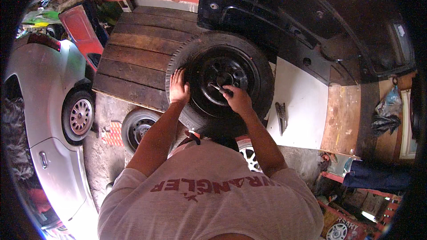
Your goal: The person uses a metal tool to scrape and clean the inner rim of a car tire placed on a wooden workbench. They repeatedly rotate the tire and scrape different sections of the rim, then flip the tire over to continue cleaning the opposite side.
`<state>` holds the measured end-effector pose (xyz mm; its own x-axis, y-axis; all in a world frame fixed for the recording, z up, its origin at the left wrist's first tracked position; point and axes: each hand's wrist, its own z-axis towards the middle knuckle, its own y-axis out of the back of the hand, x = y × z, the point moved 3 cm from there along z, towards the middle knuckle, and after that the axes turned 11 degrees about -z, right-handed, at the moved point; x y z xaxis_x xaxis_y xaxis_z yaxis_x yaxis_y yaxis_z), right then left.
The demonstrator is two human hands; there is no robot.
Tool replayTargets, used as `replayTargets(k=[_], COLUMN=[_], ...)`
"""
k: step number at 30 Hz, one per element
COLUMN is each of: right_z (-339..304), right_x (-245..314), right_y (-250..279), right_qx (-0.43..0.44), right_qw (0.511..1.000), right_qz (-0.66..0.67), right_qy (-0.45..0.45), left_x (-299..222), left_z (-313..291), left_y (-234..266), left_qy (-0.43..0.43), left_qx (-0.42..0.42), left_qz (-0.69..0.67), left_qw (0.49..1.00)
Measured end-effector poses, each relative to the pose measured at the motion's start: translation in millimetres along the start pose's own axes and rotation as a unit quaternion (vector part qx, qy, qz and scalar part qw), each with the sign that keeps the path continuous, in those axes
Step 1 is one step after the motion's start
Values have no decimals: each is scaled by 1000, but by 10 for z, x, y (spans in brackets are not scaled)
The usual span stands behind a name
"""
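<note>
A large black tyre [204,115] on a black steel wheel rim [212,69] lies flat in front of me. My left hand [179,90] rests on the tyre's left sidewall, palm down with the fingers stretched out. Over the lower middle of the rim, my right hand [239,100] is closed round a black-handled tool [227,92]. Its thin bright metal end points left, toward the rim; its exact kind is too small to make out, and I cannot tell whether the tip touches the metal.
Dark planks [138,58] form the bench top. Right of the tyre, a dark slotted piece [280,118] lies on a white board [302,106]. A silver car [49,106] stands at left, near another wheel [135,129] on the floor. A black vehicle panel [262,13] rises behind.
</note>
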<state>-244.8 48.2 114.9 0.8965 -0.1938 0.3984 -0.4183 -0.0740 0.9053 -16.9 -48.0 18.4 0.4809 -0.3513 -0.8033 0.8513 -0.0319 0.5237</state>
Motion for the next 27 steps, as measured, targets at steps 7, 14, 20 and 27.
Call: replayTargets(k=[7, 14, 20, 27], right_z=[315, 88, -343, 63], right_x=[-283, -19, -70, -126], right_y=[-92, -284, -327, -168], right_qx=[-111, -56, -33, -91], right_qw=[990, 995, 998, 991], right_qz=[79, -44, 20, 70], right_qy=[32, -73, -40, -69], left_x=[-40, -37, -37, -89], left_z=[17, 15, -29, -3], left_y=[-8, -14, -27, -9], left_qy=[-4, -7, -1, 5], left_qx=[2, 2, 5, 23], left_qz=[1, -1, 10, 9], left_qw=[1000, 1000, 1000, 1000])
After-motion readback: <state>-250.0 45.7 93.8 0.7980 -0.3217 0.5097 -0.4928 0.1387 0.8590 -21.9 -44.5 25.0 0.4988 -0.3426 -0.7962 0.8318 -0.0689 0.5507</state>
